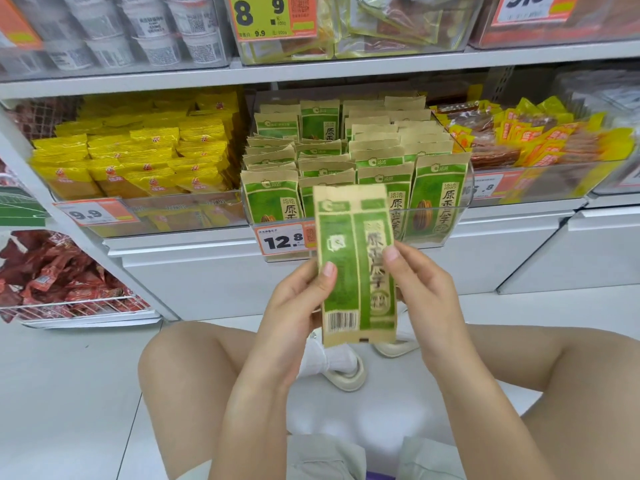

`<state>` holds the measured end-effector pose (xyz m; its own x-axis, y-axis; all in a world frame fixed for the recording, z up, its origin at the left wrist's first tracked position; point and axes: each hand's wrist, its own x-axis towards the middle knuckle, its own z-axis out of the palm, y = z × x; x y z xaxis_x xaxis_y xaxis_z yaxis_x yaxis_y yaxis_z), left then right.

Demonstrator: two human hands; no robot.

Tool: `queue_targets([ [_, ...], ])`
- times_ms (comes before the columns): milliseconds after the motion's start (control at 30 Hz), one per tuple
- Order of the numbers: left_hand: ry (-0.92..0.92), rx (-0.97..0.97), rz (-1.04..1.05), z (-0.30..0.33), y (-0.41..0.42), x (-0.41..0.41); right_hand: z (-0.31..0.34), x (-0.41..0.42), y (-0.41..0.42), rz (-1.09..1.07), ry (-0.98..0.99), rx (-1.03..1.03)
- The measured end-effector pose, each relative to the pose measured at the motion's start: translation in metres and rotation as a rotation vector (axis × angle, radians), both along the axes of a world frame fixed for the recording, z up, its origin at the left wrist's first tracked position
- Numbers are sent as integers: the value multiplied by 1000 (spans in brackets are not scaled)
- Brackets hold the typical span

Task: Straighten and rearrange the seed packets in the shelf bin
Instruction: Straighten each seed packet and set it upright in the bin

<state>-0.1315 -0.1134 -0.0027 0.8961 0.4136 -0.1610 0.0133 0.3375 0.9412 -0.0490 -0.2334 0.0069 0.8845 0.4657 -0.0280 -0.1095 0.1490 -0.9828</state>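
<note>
The left hand [294,303] and right hand [422,289] are holding one green-and-tan seed packet [355,265] upright between them, thumbs pressing its face, the remaining fingers curling behind its edges. Just beyond the fingertips, the clear shelf bin [462,216] is holding rows of matching packets [374,147] standing upright, an orange price tag [281,240] sitting on its front.

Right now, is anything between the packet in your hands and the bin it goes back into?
Nothing visible in the gap. Both the left hand and right hand hold the seed packet upright, in front of the clear bin. The bin's front row of standing packets looks tightly packed, so a slot may need opening.
</note>
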Motion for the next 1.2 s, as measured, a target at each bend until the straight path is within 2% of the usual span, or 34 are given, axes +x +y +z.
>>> queue_targets([
  [133,53,26,-90,-7,3,1,4,4,-2,-52,71,-4],
  [267,54,62,-15,-8,-2,7,0,3,0,-104,82,16],
  [400,-3,469,312,-13,-13,16,-4,2,4,-137,22,18],
  [533,72,757,391,-11,-21,24,-6,0,7,-113,3,6],
  [700,194,796,379,-4,-24,29,-4,1,7,-102,11,27],
  [1200,147,871,350,-1,-24,27,-3,-1,7,-66,-39,8],
])
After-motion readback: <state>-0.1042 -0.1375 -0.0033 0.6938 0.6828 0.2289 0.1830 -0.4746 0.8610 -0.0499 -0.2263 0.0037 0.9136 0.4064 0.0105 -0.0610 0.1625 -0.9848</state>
